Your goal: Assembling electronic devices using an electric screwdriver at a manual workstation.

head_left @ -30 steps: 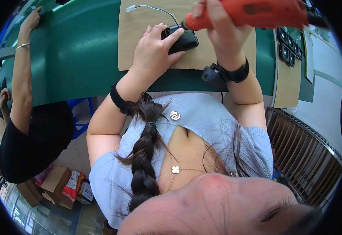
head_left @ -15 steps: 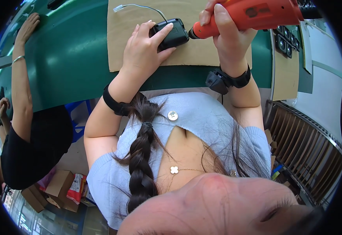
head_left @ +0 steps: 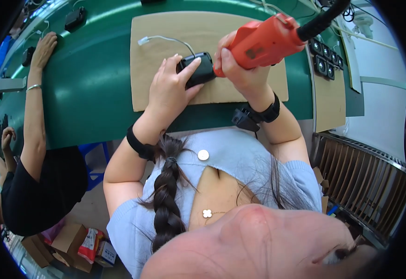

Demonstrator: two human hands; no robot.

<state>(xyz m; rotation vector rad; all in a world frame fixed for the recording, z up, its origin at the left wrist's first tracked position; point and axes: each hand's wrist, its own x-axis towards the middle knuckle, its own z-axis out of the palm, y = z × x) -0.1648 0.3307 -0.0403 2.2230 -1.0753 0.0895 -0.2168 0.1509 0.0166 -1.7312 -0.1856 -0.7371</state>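
Note:
My left hand [head_left: 169, 88] holds a small black plastic housing [head_left: 203, 69] down on a cardboard sheet [head_left: 154, 95], its fingers and thumb round the left and near sides. From the housing's far side a thin cable [head_left: 172, 38] runs left to a white plug [head_left: 143, 41]. My right hand [head_left: 244, 76] is wrapped round a red-orange electric screwdriver [head_left: 265, 44], tilted with its tip toward the housing's right side. The nose of the tool meets the housing's edge in this view; the bit itself is hidden. A thick black cord [head_left: 326, 21] leaves the tool's back end.
The cardboard lies on a green tabletop [head_left: 91, 93]. Several black square speaker-like units [head_left: 323, 58] sit on another board at the right. Black housings [head_left: 75, 18] lie far left, near a co-worker's arm [head_left: 34, 107]. A slatted metal rack [head_left: 361, 181] stands lower right.
My head view has shifted, so the table sits lower in the picture. The screwdriver has swung to a steeper slant, its nose now against the housing's right edge. My left hand keeps its hold.

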